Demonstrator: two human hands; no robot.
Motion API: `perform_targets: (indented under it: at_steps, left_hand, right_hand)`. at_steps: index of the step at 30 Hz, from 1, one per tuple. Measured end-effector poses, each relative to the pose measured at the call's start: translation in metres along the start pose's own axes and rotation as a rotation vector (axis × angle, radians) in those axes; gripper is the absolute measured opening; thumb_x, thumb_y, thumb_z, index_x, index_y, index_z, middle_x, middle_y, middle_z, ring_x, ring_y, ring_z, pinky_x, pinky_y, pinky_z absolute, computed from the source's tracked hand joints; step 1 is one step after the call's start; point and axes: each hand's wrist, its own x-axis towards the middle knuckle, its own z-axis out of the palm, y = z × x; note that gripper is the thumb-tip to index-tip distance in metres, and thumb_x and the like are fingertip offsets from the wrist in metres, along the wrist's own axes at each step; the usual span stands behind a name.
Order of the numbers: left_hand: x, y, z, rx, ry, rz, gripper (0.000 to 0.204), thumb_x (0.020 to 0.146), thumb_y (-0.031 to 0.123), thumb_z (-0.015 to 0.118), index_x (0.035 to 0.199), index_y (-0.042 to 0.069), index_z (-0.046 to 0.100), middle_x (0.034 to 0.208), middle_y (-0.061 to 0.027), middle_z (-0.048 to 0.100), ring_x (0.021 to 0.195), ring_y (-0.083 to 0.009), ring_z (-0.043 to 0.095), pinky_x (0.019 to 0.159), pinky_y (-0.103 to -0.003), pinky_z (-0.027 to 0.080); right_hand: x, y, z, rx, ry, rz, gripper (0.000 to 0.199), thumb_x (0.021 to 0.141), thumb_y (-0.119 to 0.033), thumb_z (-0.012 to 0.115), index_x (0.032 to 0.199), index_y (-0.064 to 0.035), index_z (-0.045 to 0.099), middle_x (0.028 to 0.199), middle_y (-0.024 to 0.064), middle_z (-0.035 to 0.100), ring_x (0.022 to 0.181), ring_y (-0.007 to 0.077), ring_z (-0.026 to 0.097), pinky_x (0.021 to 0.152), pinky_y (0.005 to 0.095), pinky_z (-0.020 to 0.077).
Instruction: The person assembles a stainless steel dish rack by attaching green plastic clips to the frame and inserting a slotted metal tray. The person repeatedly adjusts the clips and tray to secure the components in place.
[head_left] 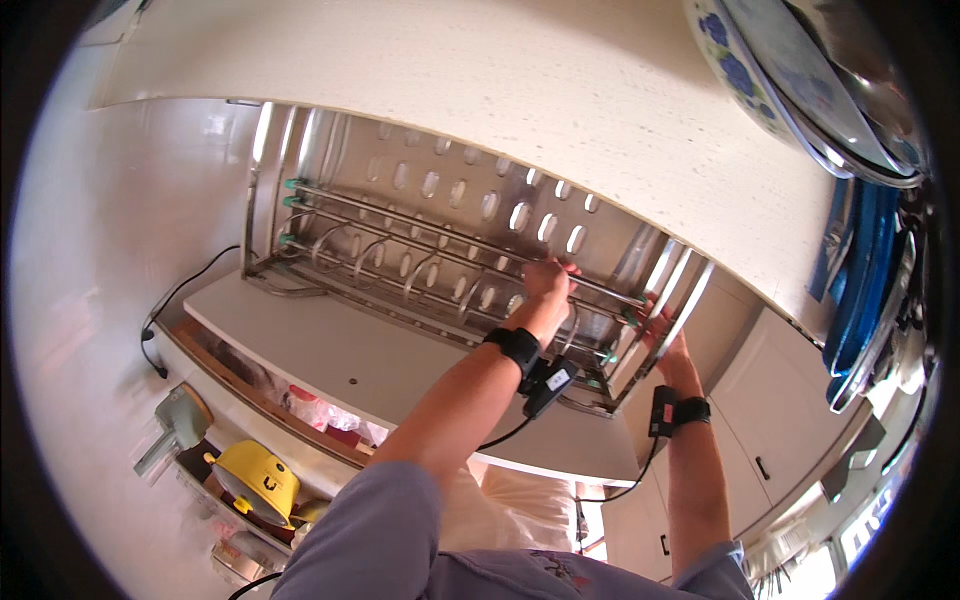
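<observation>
A stainless steel rack (430, 293) with round rails, curved wire dividers and green end caps stands on a white board. Near the right part of its rails, my left hand (548, 280) is closed round a rail, its fingers partly hidden. My right hand (662, 325) grips the rack's right end by the upright posts, which hide part of its fingers. Behind the rails is a metal panel (430, 185) with oval slots. A black band with a small device and cable sits on each wrist.
A pale shelf (400, 60) hangs over the rack. At upper right are stacked plates (745, 75) and blue-handled utensils (868, 270). The white board (330, 335) lies above an open drawer holding plastic bags. A yellow pan-shaped item (262, 478) stands lower left; white cabinets (775, 385) stand right.
</observation>
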Motion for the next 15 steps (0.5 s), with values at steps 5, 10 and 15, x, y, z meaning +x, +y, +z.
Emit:
perform_targets:
  at_steps: [5, 10, 15]
  left_hand:
    - [-0.001, 0.005, 0.002, 0.096, 0.043, -0.037, 0.011, 0.093, 0.015, 0.04, 0.086, 0.009, 0.046, 0.068, -0.0037, 0.059, 0.059, -0.0151, 0.059, 0.05, -0.03, 0.042]
    - [0.001, 0.003, 0.001, 0.096, 0.04, -0.033, 0.012, 0.093, 0.016, 0.039, 0.087, 0.008, 0.047, 0.069, -0.0042, 0.059, 0.059, -0.0148, 0.059, 0.049, -0.029, 0.042]
    - [-0.004, 0.004, 0.002, 0.09, 0.032, 0.0, 0.01, 0.09, 0.012, 0.04, 0.086, 0.007, 0.047, 0.07, -0.0048, 0.06, 0.059, -0.0148, 0.059, 0.049, -0.027, 0.043]
  right_hand:
    - [-0.001, 0.0, 0.006, 0.1, -0.008, -0.007, 0.041, 0.087, -0.013, 0.057, 0.124, -0.0028, 0.045, 0.098, 0.0001, 0.059, 0.092, 0.0166, 0.057, 0.083, 0.0292, 0.0465]
    - [-0.003, -0.002, 0.009, 0.087, -0.045, -0.045, 0.039, 0.088, -0.011, 0.055, 0.124, -0.0015, 0.044, 0.099, 0.003, 0.06, 0.092, 0.0177, 0.057, 0.086, 0.0301, 0.0464]
    - [-0.004, -0.005, 0.013, 0.128, 0.0, -0.026, 0.038, 0.087, -0.011, 0.055, 0.123, -0.0021, 0.045, 0.096, 0.0029, 0.06, 0.09, 0.0161, 0.058, 0.08, 0.0264, 0.0472]
